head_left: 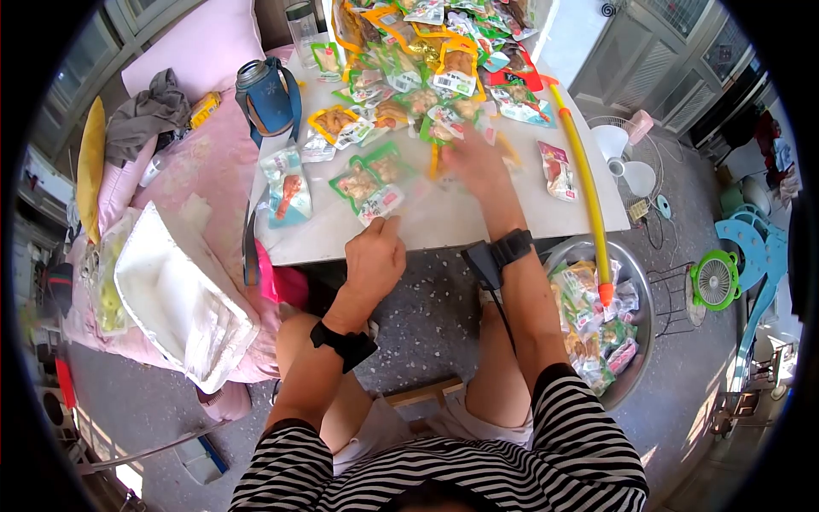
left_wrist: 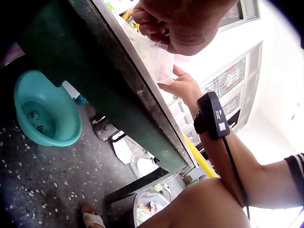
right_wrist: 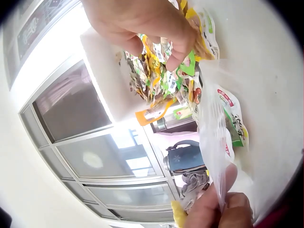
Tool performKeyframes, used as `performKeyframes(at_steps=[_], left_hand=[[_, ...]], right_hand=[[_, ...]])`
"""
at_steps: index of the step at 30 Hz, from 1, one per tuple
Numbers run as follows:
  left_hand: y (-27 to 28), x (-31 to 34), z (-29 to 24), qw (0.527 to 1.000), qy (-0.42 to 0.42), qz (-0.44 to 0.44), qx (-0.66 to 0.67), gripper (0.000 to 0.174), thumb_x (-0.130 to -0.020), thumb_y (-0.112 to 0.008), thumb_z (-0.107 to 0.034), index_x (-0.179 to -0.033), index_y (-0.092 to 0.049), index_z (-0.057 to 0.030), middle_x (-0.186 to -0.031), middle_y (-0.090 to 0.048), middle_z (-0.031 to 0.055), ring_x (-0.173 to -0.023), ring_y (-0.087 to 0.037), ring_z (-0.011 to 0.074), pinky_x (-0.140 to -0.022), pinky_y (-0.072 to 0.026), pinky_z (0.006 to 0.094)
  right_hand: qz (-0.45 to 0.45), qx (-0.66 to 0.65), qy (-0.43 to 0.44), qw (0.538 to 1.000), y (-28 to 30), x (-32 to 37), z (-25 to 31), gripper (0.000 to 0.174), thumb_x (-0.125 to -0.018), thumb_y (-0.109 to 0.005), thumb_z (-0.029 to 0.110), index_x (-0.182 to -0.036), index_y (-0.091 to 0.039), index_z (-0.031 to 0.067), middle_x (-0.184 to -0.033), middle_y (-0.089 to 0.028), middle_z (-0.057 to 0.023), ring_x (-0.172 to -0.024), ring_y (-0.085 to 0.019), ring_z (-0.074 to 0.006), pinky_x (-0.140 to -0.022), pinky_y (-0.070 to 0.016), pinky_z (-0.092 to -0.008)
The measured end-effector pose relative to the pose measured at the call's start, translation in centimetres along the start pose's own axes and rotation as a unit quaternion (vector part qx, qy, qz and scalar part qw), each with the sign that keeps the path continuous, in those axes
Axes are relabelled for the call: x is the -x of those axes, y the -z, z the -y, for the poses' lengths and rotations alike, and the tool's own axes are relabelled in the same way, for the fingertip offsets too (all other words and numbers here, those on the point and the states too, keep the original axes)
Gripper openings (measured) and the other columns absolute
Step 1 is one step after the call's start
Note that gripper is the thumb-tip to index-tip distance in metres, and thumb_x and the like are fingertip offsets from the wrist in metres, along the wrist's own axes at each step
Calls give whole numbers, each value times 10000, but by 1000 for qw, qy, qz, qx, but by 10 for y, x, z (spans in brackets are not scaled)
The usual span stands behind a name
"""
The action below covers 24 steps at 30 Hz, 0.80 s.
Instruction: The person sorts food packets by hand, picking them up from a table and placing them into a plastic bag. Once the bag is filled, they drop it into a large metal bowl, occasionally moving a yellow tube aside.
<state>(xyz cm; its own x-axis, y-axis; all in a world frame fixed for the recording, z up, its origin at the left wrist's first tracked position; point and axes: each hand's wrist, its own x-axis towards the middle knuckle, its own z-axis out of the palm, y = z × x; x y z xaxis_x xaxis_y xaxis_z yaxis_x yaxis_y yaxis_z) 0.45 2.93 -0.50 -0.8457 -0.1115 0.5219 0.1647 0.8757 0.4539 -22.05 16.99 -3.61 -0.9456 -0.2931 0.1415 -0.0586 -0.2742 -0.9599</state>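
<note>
My left hand [head_left: 375, 256] is at the near table edge, its thumb and fingers pinching the rim of a clear plastic bag [right_wrist: 216, 137]. The film stretches up from those fingers in the right wrist view. Just beyond the hand, green-edged snack packets [head_left: 375, 177] lie on the white table [head_left: 316, 243]. My right hand [head_left: 479, 166], blurred in the head view, is over the near side of a heap of snack packets [head_left: 401, 72]. In the right wrist view its thumb and forefinger stand apart, the fingertips close to a green packet [right_wrist: 189, 65].
A blue-and-white packet [head_left: 288, 186] lies left, a purple one [head_left: 557, 171] right. A yellow tube [head_left: 582, 179] runs along the right edge above a metal basin [head_left: 644, 341] of packets. Left are a blue flask [head_left: 266, 102] and a white foam box [head_left: 175, 290].
</note>
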Motion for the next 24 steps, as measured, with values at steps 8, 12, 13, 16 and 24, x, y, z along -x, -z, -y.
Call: performKeyframes(at_steps=[8, 12, 13, 16, 24], left_hand=[[1, -3, 0, 1000, -9, -3, 7, 239, -743, -588, -26, -982, -592, -8, -785, -563, 162, -671, -601, 368, -561, -472, 452], [2, -4, 0, 1000, -6, -1, 10, 233, -752, -592, -26, -984, -598, -6, -772, -567, 158, -669, -602, 363, -563, -474, 445], [2, -5, -1, 1000, -6, -4, 11, 229, -754, -593, -27, -982, -601, -6, -771, -569, 156, -668, -602, 360, -563, -475, 442], [2, -6, 0, 1000, -7, -13, 12, 215, -759, -598, -29, -973, -609, -8, -770, -577, 149, -668, -605, 355, -566, -479, 434], [-1, -5, 2, 1000, -14, -19, -2, 212, -755, -611, -21, -967, -618, -15, -769, -584, 140, -661, -615, 337, -560, -491, 417]], right_hand=[[2, -78, 6, 997, 15, -7, -2, 345, -914, -616, 167, -1219, -555, 18, -1047, -598, -73, -962, -579, -168, -805, -516, -325], [-66, -111, -19, 991, 23, 32, 61, 239, -906, -637, 190, -1067, -635, 13, -894, -623, -19, -827, -598, -121, -747, -518, -293], [-56, -133, -27, 989, 39, 41, 70, 228, -902, -644, 196, -1034, -646, 10, -861, -621, -8, -789, -597, -114, -740, -518, -289], [-233, -23, -73, 969, 94, 62, 74, 335, -834, -714, 227, -1051, -646, -19, -829, -637, -28, -737, -608, -118, -657, -526, -270], [-238, 517, 19, 822, 134, 69, 51, 612, -704, -790, 318, -1135, -582, -64, -1016, -639, -157, -888, -611, -305, -786, -514, -390]])
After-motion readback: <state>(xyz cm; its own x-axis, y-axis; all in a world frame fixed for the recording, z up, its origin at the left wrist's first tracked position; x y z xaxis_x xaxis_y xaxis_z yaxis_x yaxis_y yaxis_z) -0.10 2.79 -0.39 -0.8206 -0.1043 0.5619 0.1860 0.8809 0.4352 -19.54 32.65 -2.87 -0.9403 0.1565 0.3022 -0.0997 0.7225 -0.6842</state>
